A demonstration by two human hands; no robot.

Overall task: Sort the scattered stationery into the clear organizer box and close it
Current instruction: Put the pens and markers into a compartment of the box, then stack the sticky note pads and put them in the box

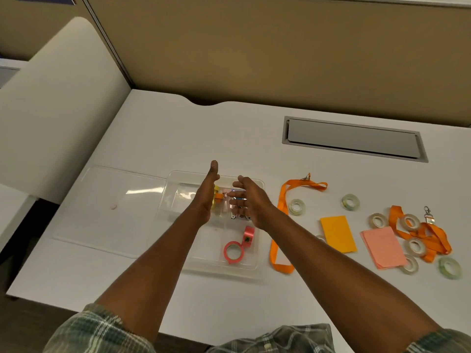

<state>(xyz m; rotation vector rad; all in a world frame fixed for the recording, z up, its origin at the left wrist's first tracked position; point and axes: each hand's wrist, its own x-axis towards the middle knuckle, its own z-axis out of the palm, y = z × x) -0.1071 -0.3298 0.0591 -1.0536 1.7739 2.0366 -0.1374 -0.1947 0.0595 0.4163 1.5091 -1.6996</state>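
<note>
The clear organizer box [178, 245] lies open on the white desk, its lid [109, 207] flat to the left. Inside are two pink tape rolls [234, 252], a yellow and orange item [217, 197] and metal clips [238, 215]. My left hand [207, 197] and my right hand [251, 201] hover over the box's far part, palms facing each other, fingers apart, holding nothing. To the right lie an orange lanyard [280, 220], an orange note pad [337, 233], a pink note pad [383, 247], a second lanyard [430, 238] and several clear tape rolls [297, 206].
A grey cable hatch [353, 138] is set into the desk at the back right. Tan partition walls [254, 47] stand behind the desk. A white divider [58, 98] rises at the left. The desk's front edge runs just before my sleeves.
</note>
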